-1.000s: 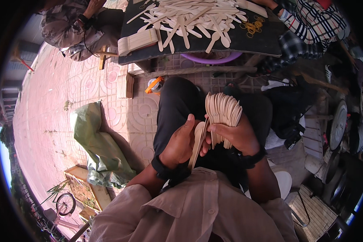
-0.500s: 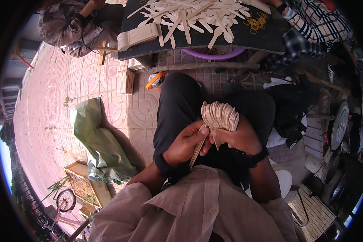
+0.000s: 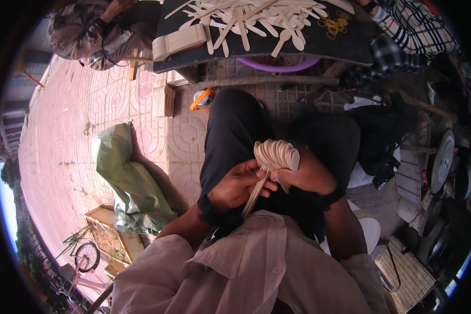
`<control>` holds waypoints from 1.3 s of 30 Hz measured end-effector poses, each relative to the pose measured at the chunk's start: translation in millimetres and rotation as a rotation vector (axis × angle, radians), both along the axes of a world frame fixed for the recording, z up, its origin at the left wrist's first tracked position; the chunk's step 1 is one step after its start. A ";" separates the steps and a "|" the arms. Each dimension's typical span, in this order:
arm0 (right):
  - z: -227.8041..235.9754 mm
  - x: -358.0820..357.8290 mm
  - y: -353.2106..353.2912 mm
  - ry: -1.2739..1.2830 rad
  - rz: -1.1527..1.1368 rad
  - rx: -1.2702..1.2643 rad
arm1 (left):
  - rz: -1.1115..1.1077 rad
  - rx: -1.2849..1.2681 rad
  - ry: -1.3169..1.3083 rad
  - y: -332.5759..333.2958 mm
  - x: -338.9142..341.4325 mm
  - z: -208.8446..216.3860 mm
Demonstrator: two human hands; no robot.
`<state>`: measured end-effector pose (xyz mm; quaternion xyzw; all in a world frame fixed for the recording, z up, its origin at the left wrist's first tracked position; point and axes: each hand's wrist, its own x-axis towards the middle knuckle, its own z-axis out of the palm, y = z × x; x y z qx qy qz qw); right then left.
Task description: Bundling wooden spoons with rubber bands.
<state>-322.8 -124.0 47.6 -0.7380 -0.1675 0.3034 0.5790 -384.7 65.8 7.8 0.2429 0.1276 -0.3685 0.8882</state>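
Over my lap, a fanned bunch of pale wooden spoons (image 3: 276, 154) is held between both hands, rounded heads upward. My right hand (image 3: 310, 172) is closed around the bunch from the right, thumb across its front. Their handles slant down to the lower left, across my left hand (image 3: 234, 184). That hand's thumb and fingers curl loosely about the handles, the fingertips showing beyond them. Part of the bunch is hidden behind my right fingers.
A black table (image 3: 340, 52) ahead bears a heap of wooden spoons (image 3: 240, 21), a banded bundle (image 3: 179, 42) and yellow rubber bands (image 3: 336, 25). Beneath is a purple basin (image 3: 280, 67). People sit at both sides. A green cover (image 3: 133, 178) stands at left.
The spoon bunch and my hands have shifted slightly left and down. The left hand's grip on the handles looks looser, its thumb and fingers farther apart.
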 end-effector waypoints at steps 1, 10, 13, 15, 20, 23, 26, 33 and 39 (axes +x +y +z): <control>-0.5 -0.8 0.3 0.031 0.007 -0.006 | -0.032 0.021 0.011 1.5 -0.7 -1.5; -2.9 -4.0 0.6 0.150 -0.065 0.011 | 0.020 0.069 0.075 -3.1 -0.5 3.3; 0.9 -1.1 1.5 0.154 -0.041 0.009 | 0.055 0.034 0.102 -1.2 -1.8 2.5; 2.6 -0.4 1.6 0.167 -0.012 -0.006 | 0.054 0.011 0.081 0.3 -2.3 2.3; 9.1 -2.9 3.8 0.124 0.019 0.050 | -0.004 0.069 0.053 3.4 -5.4 4.0; -0.5 -8.1 -0.7 0.147 -0.049 0.092 | 0.037 0.056 0.051 4.2 -8.2 3.1; -4.8 -7.6 -4.0 0.275 -0.197 0.168 | 0.038 0.033 0.070 2.0 -4.2 5.0; -13.0 -11.4 1.5 0.163 -0.157 0.074 | 0.040 0.056 0.059 -1.0 -5.4 8.6; -12.7 -7.1 1.4 0.174 -0.116 0.086 | 0.028 0.195 -0.128 -0.6 -7.2 3.8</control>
